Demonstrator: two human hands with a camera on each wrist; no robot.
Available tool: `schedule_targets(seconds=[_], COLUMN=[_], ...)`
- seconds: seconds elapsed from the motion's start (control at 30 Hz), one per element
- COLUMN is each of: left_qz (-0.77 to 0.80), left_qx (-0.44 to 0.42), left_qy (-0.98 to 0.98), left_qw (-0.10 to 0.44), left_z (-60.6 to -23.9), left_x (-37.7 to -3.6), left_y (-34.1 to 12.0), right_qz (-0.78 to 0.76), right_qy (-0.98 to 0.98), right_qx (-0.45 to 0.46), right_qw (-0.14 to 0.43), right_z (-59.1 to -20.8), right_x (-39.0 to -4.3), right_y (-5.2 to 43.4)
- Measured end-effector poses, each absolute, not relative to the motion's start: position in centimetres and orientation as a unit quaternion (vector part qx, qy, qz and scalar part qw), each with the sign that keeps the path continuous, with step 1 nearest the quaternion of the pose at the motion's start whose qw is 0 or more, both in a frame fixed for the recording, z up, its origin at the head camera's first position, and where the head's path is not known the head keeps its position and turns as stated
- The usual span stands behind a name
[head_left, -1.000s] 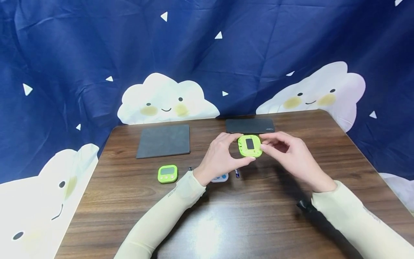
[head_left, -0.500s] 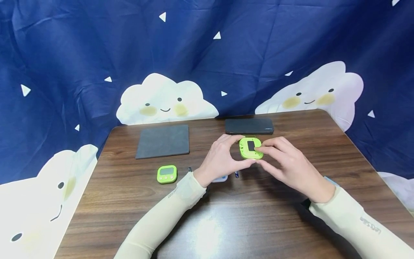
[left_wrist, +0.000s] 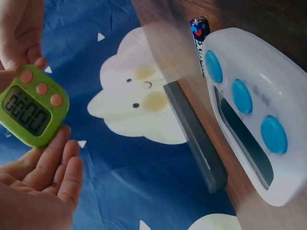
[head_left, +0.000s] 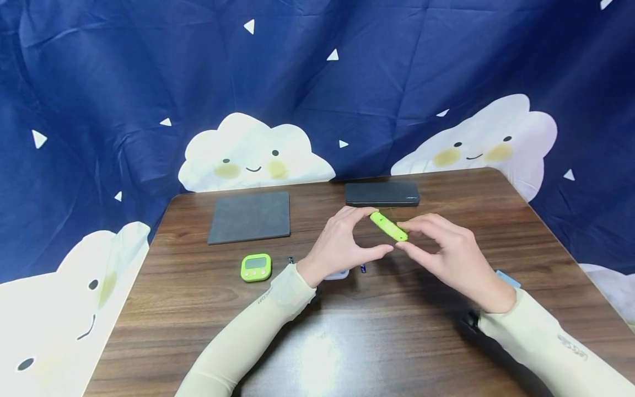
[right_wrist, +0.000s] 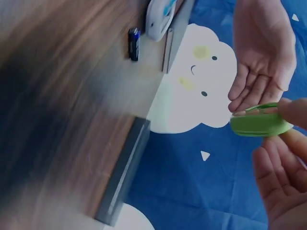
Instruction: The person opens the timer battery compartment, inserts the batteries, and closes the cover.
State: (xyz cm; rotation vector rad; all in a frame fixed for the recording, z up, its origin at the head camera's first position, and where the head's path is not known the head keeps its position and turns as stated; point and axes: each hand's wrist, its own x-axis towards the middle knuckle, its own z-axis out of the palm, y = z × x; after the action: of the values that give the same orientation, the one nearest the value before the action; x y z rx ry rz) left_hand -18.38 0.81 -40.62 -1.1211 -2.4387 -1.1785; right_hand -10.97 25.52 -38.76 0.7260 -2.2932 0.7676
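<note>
A green digital timer [head_left: 389, 226] is held up edge-on above the table. My right hand [head_left: 446, 251] pinches its right end between thumb and fingers. At its other end, the forefinger tip of my left hand [head_left: 342, 237] touches the rim, with the left thumb held away. In the left wrist view, the timer [left_wrist: 34, 105] shows zeros on its display and three pinkish buttons. The left fingers lie extended below it there. The right wrist view shows the timer [right_wrist: 259, 123] side-on, with a thin green loop standing along its upper side.
A second green timer [head_left: 256, 268] lies left of my left forearm. A white timer with blue buttons [left_wrist: 259, 110] is partly hidden behind my left wrist in the head view. Batteries [head_left: 363, 268] lie nearby. Behind are a dark flat board [head_left: 250, 218] and a black case [head_left: 382, 194].
The green timer has turned from showing its back with a dark rectangle to edge-on. My right hand has shifted from touching its right side to pinching it, while the left thumb has come off.
</note>
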Motion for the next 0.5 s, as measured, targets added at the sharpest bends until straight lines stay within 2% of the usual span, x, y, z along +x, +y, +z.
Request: schedule_targets(seconds=[0.23,0.5], left_qz=[-0.383,-0.361], left_qx=[-0.4,-0.414], left_qy=[-0.824,-0.824], left_qw=[0.122,0.139], left_z=[-40.5,-40.3], left_x=[-18.2,-17.9], left_y=[0.9,1.1], right_qz=[0.405,0.58], right_qy=[-0.873,-0.808], right_qx=[0.158,0.086], right_qw=[0.221,0.061], right_z=[-38.7,-38.6], right_x=[-10.6,-10.8], right_y=[25.8,26.6])
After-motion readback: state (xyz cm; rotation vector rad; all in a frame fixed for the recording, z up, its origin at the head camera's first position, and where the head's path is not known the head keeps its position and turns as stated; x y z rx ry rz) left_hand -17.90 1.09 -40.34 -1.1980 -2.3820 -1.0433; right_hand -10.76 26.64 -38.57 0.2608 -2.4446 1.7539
